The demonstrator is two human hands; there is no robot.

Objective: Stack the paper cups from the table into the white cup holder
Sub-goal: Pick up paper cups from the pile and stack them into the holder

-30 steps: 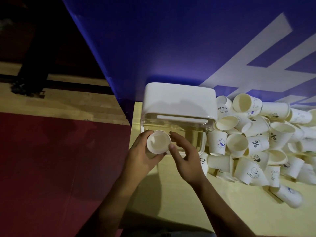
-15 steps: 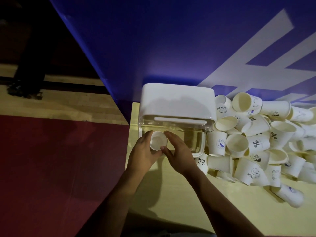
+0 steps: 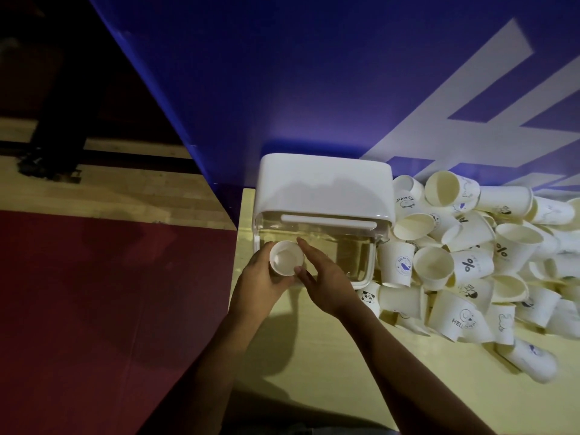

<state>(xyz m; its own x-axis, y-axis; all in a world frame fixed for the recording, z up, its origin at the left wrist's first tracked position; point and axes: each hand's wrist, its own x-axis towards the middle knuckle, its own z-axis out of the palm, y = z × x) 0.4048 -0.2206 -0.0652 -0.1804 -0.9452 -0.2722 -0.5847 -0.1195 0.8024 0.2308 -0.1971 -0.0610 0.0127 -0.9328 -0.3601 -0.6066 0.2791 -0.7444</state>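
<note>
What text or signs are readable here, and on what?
"%" on a pile cup.
"%" on a second cup.
"HELL", rest unclear, on a front cup.
Perhaps "Geor", upside down, on a rear cup.
Round blue logo on an upright cup: too small.
White letters on the blue wall: cut off.

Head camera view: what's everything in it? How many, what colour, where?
held cup: one, white, at the holder's clear front
loose cups: many, heaped beyond counting, white with small prints, right of the holder
cup holder: one, white top, clear body, table's back left corner
table: one, pale yellow, centre and right
panel: one, blue with white shapes, behind the table
wood floor: one strip, tan, far left
mat: one, red, left of the table
left hand: one, curled round the held cup
right hand: one, fingers straight, touching that cup's right side
</note>
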